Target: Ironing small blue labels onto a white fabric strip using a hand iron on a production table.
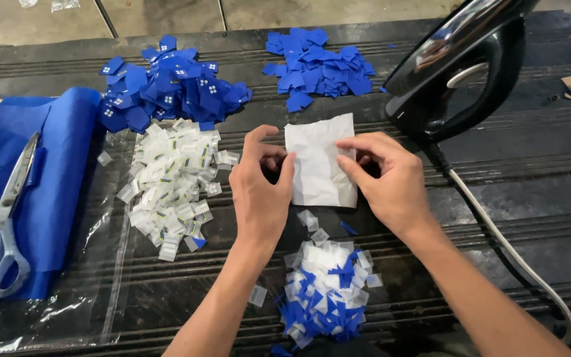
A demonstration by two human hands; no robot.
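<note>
Hands, left (259,192) and right (384,175), knuckles up, pinch white paper (318,165) edges.

White sheet (318,162): crumpled matt paper or thin cloth, at the centre
Iron (460,66): glossy black plastic, at 2 o'clock
Scissors (4,225): shiny metal, at 9 o'clock
Blue cloth (54,165): smooth, matt
Bag (94,291): clear glossy plastic
Table (536,165): dark, ridged, dull
</note>
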